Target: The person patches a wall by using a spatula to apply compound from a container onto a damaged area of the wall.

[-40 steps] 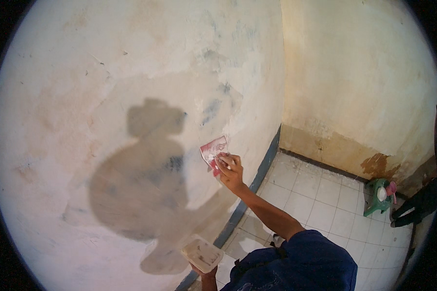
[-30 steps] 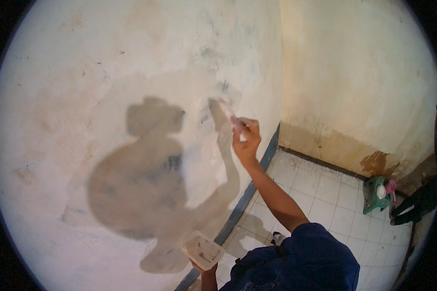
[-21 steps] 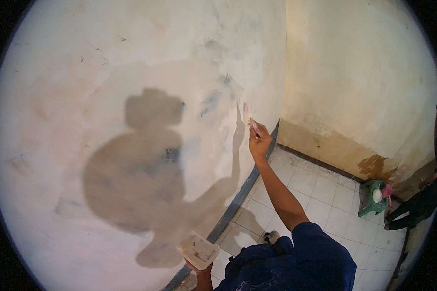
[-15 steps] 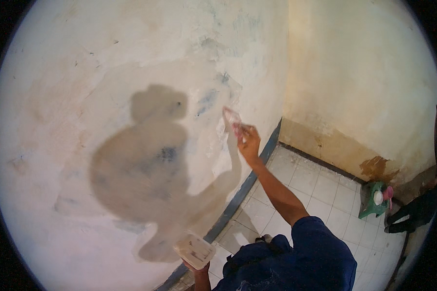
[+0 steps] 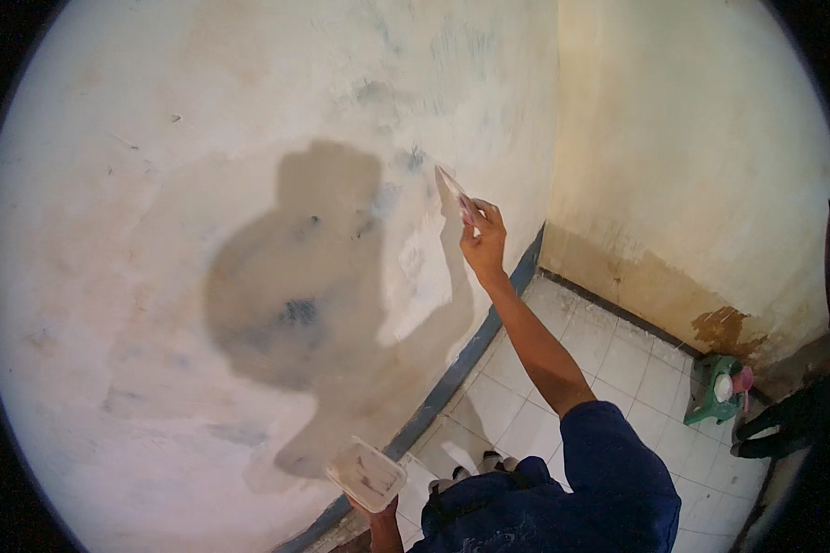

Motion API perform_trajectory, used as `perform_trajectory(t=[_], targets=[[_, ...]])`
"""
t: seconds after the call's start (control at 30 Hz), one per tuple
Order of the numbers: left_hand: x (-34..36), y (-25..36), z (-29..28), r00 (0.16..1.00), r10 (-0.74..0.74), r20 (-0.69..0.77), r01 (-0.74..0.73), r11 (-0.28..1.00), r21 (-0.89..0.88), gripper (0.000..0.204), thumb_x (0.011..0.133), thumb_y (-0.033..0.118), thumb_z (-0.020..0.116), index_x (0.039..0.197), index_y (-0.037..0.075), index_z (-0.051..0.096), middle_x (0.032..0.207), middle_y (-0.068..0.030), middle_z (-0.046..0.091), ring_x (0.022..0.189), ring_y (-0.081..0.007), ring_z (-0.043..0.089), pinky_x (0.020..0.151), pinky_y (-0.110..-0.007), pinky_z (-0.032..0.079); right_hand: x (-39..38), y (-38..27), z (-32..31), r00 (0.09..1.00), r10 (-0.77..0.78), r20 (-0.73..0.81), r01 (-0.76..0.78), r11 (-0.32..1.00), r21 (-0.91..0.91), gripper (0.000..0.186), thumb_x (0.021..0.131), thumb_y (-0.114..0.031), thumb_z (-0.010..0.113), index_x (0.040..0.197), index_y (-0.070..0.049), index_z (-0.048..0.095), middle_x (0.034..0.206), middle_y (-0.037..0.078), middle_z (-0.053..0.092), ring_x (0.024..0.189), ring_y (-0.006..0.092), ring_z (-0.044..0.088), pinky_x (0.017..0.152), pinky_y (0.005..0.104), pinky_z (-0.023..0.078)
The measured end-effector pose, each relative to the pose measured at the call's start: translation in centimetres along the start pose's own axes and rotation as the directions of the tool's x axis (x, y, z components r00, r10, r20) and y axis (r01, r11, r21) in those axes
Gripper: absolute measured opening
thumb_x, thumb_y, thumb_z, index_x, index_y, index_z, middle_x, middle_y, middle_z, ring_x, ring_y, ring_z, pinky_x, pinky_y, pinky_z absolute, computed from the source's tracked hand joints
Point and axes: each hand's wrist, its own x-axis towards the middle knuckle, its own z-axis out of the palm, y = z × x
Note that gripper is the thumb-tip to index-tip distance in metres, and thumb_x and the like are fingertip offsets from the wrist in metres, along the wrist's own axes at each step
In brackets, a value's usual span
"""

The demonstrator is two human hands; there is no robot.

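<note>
My right hand [image 5: 485, 241] is raised at the white patchy wall [image 5: 120, 286], gripping a thin, flat pink-and-whitish scraper [image 5: 461, 198] that is angled toward the wall, near a rough pale patch and some bluish-grey marks. Whether the blade touches the wall I cannot tell. Low at the bottom centre, my left hand [image 5: 378, 511] holds a rectangular translucent plastic tub [image 5: 365, 474] with pale paste and darker streaks inside. My shadow falls across the wall left of my right hand.
A stained cream wall [image 5: 682, 157] meets this one at a corner above white floor tiles [image 5: 618, 359]. A green stool [image 5: 705, 401] bears a white item [image 5: 723, 387] and a pink vessel [image 5: 743, 380]. Dark-clad legs of another person [image 5: 775, 424] show at the right edge.
My right hand and scraper have swept up and to the right from lower on the wall, dipped slightly, then risen again. The tub has shifted slightly left and the view has shifted a little.
</note>
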Motion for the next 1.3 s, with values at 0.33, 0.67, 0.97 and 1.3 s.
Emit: perform_trajectory(t=[0.33, 0.67, 0.97, 1.3], targets=[[-1.1, 1.2, 0.7, 0.998, -0.064, 0.012, 0.065, 0.993, -0.100, 0.062, 0.089, 0.057, 0.043, 0.137, 0.017, 0.044, 0.134, -0.0040, 0.052, 0.123, -0.0286, 0.049, 0.105, -0.052, 0.037, -19.3, -4.8, -1.9, 0.942, -0.055, 0.332, -0.031, 0.968, 0.249, 0.036, 0.076, 0.007, 0.055, 0.108, -0.004, 0.068, 0.112, 0.014, 0.058, 0.103, 0.0304, 0.058, 0.074, 0.0320, 0.054], [0.7, 5.8, -1.0, 0.993, -0.108, 0.045, 0.109, 0.994, -0.022, 0.062, 0.089, 0.056, 0.044, 0.138, 0.017, 0.044, 0.133, -0.0048, 0.053, 0.122, -0.0290, 0.050, 0.104, -0.052, 0.038, -4.9, -5.3, 1.3, 0.996, 0.041, -0.080, -0.031, 0.991, 0.129, 0.043, 0.065, 0.011, 0.057, 0.104, -0.004, 0.067, 0.107, 0.015, 0.059, 0.097, 0.0357, 0.052, 0.082, 0.0400, 0.046], [1.6, 7.8, -1.6, 0.986, -0.161, 0.046, 0.162, 0.987, -0.006, 0.063, 0.089, 0.056, 0.044, 0.138, 0.016, 0.044, 0.133, -0.0056, 0.053, 0.122, -0.0293, 0.050, 0.104, -0.052, 0.038, -21.6, -9.2, -1.2, 0.959, 0.061, 0.277, -0.116, 0.975, 0.189, 0.042, 0.071, -0.002, 0.061, 0.113, -0.007, 0.068, 0.108, 0.012, 0.058, 0.103, 0.0346, 0.053, 0.093, 0.0461, 0.044], [1.3, 7.3, -1.0, 0.972, -0.235, 0.016, 0.235, 0.972, -0.001, 0.063, 0.089, 0.055, 0.044, 0.138, 0.015, 0.044, 0.132, -0.0064, 0.053, 0.121, -0.0296, 0.051, 0.103, -0.052, 0.039, -9.4, -9.9, 1.2, 1.000, 0.000, -0.001, 0.000, 0.991, 0.135, 0.048, 0.068, 0.004, 0.067, 0.114, -0.007, 0.064, 0.109, 0.010, 0.057, 0.103, 0.0329, 0.051, 0.084, 0.0419, 0.045]])
